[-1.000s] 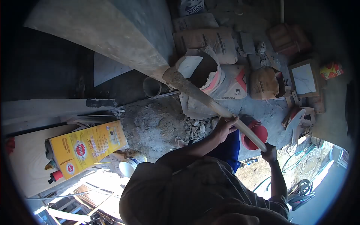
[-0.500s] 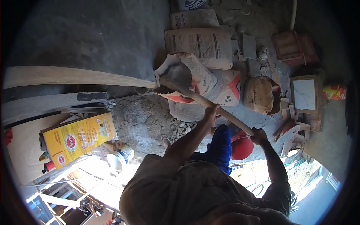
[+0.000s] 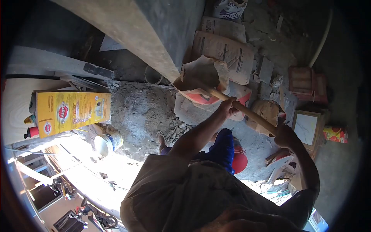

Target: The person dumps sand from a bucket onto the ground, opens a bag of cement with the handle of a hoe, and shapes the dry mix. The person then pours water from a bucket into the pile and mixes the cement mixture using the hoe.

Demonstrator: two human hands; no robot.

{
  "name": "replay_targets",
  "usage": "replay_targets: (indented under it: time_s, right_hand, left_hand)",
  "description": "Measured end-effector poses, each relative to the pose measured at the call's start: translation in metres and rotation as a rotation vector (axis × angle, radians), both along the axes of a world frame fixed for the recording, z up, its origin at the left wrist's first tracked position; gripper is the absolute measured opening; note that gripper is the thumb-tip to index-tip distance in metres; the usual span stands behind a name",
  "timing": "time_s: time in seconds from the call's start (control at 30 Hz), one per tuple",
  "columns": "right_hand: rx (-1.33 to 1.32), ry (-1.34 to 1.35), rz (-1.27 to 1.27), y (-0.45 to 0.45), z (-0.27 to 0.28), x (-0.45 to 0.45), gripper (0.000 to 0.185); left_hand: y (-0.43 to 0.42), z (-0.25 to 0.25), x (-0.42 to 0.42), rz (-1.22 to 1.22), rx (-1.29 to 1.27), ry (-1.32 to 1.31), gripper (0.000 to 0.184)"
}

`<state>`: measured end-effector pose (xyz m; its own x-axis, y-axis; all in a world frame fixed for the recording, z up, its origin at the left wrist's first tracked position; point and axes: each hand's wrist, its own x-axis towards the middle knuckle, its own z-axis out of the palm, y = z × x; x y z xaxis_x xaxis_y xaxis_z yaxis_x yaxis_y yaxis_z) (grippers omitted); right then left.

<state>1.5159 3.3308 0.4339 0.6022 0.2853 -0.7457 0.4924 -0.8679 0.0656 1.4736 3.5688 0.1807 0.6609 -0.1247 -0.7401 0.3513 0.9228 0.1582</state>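
A long wooden handle slants across the view, its far end inside an open paper sack; whatever is on that end is hidden in the sack. My left hand is wrapped round the middle of the handle, just outside the sack's mouth. Nearer the other end, my right hand grips the handle. A second torn brown sack lies beneath the handle, between the two hands. Grey powdery material covers the floor left of my left arm.
A red bucket stands beside my blue-clad leg. Closed sacks lie behind the open one. A concrete column rises close to the sack. At left are a yellow box and a white bucket; at right, a framed tile.
The handle's far end has dropped from above the open sack into it. Both hands have kept their hold and moved with the handle. The camera view has shifted and turned.
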Motion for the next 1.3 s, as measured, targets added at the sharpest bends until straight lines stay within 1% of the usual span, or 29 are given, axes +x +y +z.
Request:
replay_targets:
  time_s: [0.03,0.13,0.2,0.27,0.33,0.37,0.47,0.53,0.6,0.63,0.7,0.77,0.83,0.87,0.93,1.0,1.07,1.1,1.2,1.3]
  right_hand:
    - [-0.001,0.000,0.011,0.034,0.032,0.003,0.027]
    - [-0.036,-0.011,0.088,0.104,0.108,0.017,0.032]
    - [-0.040,-0.103,0.102,0.136,0.144,0.016,0.031]
    - [-0.011,-0.132,0.204,0.150,0.168,0.023,0.033]
    - [-0.003,-0.203,0.254,0.179,0.202,0.015,0.036]
    - [0.003,-0.236,0.279,0.196,0.219,0.010,0.038]
    - [-0.230,-0.294,0.127,0.254,0.270,-0.012,0.043]
    - [-0.253,-0.411,0.087,0.274,0.297,-0.025,0.046]
    - [-0.186,-0.544,0.259,0.276,0.315,-0.032,0.048]
    - [-0.109,-0.606,0.450,0.255,0.325,-0.025,0.048]
    - [-0.147,-0.598,0.634,0.282,0.345,-0.044,0.042]
    - [-0.393,-0.462,0.602,0.366,0.372,-0.099,0.029]
    - [-0.463,-0.478,0.551,0.403,0.394,-0.134,0.031]
    - [-0.496,-0.486,0.525,0.423,0.401,-0.156,0.032]
    - [-0.551,-0.493,0.203,0.482,0.413,-0.209,0.033]
    - [-0.565,-0.520,0.277,0.514,0.413,-0.247,0.034]
    - [-0.525,-0.574,0.734,0.521,0.414,-0.274,0.034]
    - [-0.545,-0.626,0.883,0.532,0.409,-0.284,0.033]
    - [-0.580,-0.457,0.757,0.584,0.381,-0.300,0.035]
    - [-0.453,-0.332,0.914,0.616,0.324,-0.301,0.042]
  left_hand:
    - [0.010,0.006,0.003,0.026,-0.010,0.008,0.032]
    - [0.040,0.061,0.006,0.146,-0.170,-0.035,0.034]
    - [0.053,0.080,0.008,0.180,-0.213,-0.118,0.034]
    - [0.065,0.100,0.008,0.225,-0.283,-0.179,0.034]
    - [0.078,0.122,0.004,0.283,-0.374,-0.214,0.034]
    - [0.086,0.144,-0.004,0.305,-0.362,-0.223,0.033]
    - [0.099,0.182,-0.019,0.397,-0.418,-0.292,0.033]
    - [0.107,0.205,-0.031,0.451,-0.513,-0.332,0.031]
    - [0.116,0.225,-0.043,0.500,-0.613,-0.359,0.029]
    - [0.121,0.234,-0.052,0.526,-0.638,-0.390,0.028]
    - [0.135,0.252,-0.071,0.581,-0.681,-0.453,0.025]
    - [0.152,0.269,-0.093,0.582,-0.770,-0.520,0.023]
    - [0.170,0.290,-0.118,0.599,-0.841,-0.566,0.023]
    - [0.179,0.301,-0.132,0.616,-0.869,-0.576,0.024]
    - [0.200,0.320,-0.162,0.633,-0.911,-0.584,0.025]
    - [0.226,0.327,-0.196,0.658,-0.929,-0.568,0.026]
    - [0.249,0.319,-0.227,0.655,-0.963,-0.586,0.026]
    - [0.263,0.314,-0.242,0.646,-0.979,-0.600,0.026]
    - [0.305,0.283,-0.289,0.702,-0.952,-0.582,0.027]
    - [0.345,0.232,-0.333,0.849,-0.811,-0.464,0.030]
